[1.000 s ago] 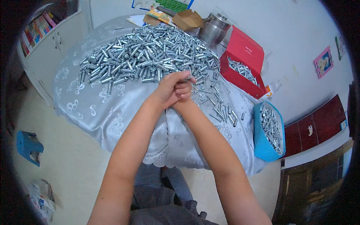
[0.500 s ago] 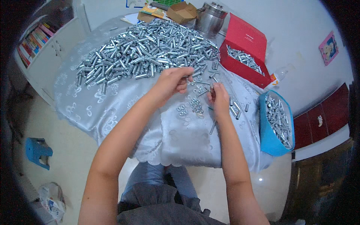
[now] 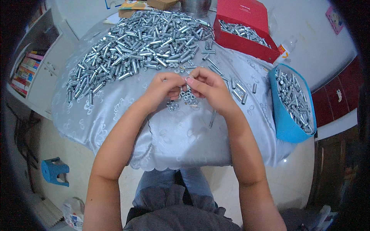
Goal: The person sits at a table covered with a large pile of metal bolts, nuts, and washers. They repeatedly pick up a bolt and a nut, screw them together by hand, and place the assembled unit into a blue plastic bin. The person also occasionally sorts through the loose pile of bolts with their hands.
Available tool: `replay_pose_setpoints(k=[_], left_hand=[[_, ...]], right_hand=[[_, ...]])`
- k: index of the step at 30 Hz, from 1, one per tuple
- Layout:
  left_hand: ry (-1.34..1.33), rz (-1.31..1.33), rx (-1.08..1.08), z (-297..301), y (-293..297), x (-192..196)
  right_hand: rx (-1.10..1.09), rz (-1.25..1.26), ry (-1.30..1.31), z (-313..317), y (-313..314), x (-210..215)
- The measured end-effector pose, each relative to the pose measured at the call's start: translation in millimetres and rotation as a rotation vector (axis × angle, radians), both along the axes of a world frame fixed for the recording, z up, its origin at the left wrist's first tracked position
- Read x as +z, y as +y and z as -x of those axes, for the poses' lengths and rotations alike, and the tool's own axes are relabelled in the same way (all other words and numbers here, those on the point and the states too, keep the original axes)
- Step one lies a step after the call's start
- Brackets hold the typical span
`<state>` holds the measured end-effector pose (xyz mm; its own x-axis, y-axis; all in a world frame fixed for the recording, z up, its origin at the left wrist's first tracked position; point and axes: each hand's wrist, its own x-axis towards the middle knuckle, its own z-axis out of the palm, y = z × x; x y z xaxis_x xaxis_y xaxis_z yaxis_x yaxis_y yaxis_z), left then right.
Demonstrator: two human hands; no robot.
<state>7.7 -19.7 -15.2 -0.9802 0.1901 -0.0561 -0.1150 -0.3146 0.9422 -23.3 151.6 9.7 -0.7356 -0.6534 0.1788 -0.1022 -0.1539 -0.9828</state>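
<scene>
Over the front of the silver tablecloth, my two hands meet with fingertips touching. My right hand (image 3: pixel 210 87) is closed in a pinch on a small metal ring (image 3: pixel 188 78), which looks like a washer. Thumb and fingers of my left hand (image 3: pixel 162 89) are pressed together against the same spot; what they hold is hidden. Just below the fingers lie several loose nuts (image 3: pixel 185 95) and washers, partly covered by the hands. A thin metal rod (image 3: pixel 212 119) rests near my right wrist. Loose metal sleeves (image 3: pixel 239 87) lie to the right.
A large heap of metal expansion bolts (image 3: pixel 135 50) covers the table's far side. Back right stands an open red box (image 3: pixel 246 47) of bolts. A blue fabric bin (image 3: pixel 295 135) with more bolts is at the right edge, near a plastic bottle (image 3: pixel 286 49). A metal pot (image 3: pixel 195 7) stands behind.
My hands, apart before, have come together above the nuts, the right one moving left. The small ring now shows between the fingertips. The whole view has shifted slightly.
</scene>
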Motion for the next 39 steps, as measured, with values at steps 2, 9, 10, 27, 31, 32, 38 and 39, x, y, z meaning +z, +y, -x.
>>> replay_pose_setpoints(k=[2, 9, 10, 27, 31, 32, 38, 39], left_hand=[[-0.003, -0.061, -0.014, -4, -2, 6], [0.019, -0.136, -0.054, -4, 0, 6], [0.010, -0.129, -0.050, -4, 0, 6], [0.093, 0.192, 0.020, -3, 2, 8], [0.062, 0.163, 0.143, -2, -1, 12], [0.025, 0.080, 0.190, 1, -4, 14], [-0.018, 0.124, 0.345, 7, -13, 7], [-0.013, 0.182, 0.362, 7, -14, 6]], right_hand=[[0.040, -0.018, -0.045, 2, 3, 1], [0.110, -0.062, -0.065, 4, 5, 0], [0.110, -0.076, -0.055, 4, 5, 0], [-0.342, -0.166, 0.798, -2, -3, -7], [-0.430, -0.260, 0.790, -5, -3, -3], [-0.345, -0.365, 0.839, -3, 0, -3], [-0.069, -0.616, 1.012, -6, 0, -12], [-0.056, -0.637, 0.983, -7, -1, -14]])
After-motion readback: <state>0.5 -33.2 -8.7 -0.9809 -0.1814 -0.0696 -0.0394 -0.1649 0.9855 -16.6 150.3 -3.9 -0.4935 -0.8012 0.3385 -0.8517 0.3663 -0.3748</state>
